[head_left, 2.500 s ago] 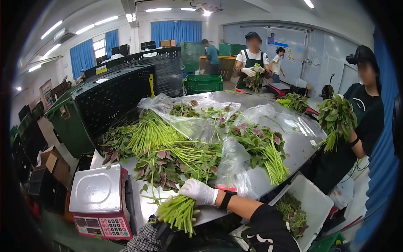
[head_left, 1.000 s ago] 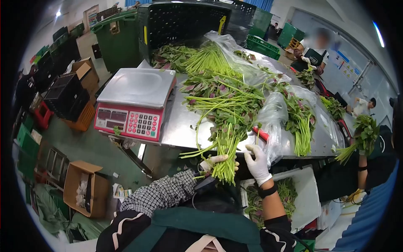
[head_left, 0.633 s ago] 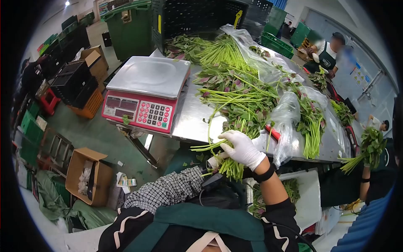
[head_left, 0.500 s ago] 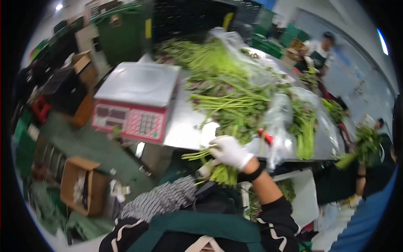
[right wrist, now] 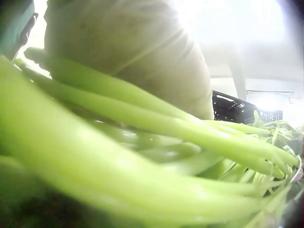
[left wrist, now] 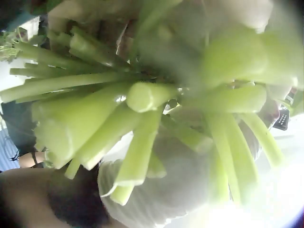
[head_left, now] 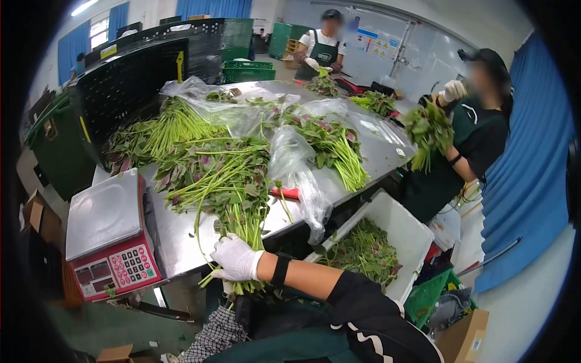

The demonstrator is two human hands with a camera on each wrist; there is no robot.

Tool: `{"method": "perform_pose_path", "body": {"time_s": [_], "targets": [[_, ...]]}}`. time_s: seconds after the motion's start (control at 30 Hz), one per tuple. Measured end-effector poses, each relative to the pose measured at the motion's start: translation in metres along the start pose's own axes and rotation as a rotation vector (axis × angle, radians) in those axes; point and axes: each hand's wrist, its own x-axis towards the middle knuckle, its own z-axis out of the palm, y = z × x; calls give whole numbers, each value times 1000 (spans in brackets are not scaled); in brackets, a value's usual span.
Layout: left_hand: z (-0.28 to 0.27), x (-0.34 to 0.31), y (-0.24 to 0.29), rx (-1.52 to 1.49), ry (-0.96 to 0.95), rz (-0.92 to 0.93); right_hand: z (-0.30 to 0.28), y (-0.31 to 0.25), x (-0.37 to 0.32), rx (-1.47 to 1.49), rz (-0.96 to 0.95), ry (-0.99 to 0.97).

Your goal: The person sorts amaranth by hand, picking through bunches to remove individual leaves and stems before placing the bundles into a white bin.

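Note:
A bunch of amaranth greens (head_left: pixel 243 221) hangs over the near edge of the steel table, its stem ends toward me. My right hand (head_left: pixel 237 258), in a white glove, grips the stems from above. Mostly hidden below it, my left hand (head_left: pixel 228 287) holds the same bunch near the stem ends. In the left wrist view, cut stem ends (left wrist: pixel 142 97) fan out close to the camera, with the right hand's glove (left wrist: pixel 159 183) behind them. Pale stems (right wrist: pixel 190 133) run past the gloved hand in the right wrist view.
A red-and-white scale (head_left: pixel 109 227) stands left. More amaranth (head_left: pixel 181 130) and plastic bags (head_left: pixel 296 181) cover the table (head_left: pixel 175 242), with a red-handled tool (head_left: pixel 285 193) among them. A white bin (head_left: pixel 405 242) of trimmings stands right. Two people hold bunches across the table.
The right hand let go of the bunch, then came back over the stems and now grips it. The left hand kept hold. The head view tipped down and has swung up and right again.

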Motion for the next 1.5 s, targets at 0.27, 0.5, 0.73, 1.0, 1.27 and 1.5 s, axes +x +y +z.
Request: {"method": "perform_pose_path", "body": {"time_s": [0.27,0.5,0.73,1.0,1.27,1.5], "targets": [[-5,-6,-3,32,17,-19,-10,5,-15,-11,-25,-170],[-55,-29,-25,196,103,0,-2,22,-32,42,-177,112],[41,-58,33,-193,-32,53,1,26,-43,31,-200,174],[69,-78,88,220,146,252,-5,29,-49,37,-204,150],[141,-83,209,830,492,450,1,33,-53,79,-218,181],[133,-48,246,2376,1147,748,-26,58,-90,594,-21,531]]}}
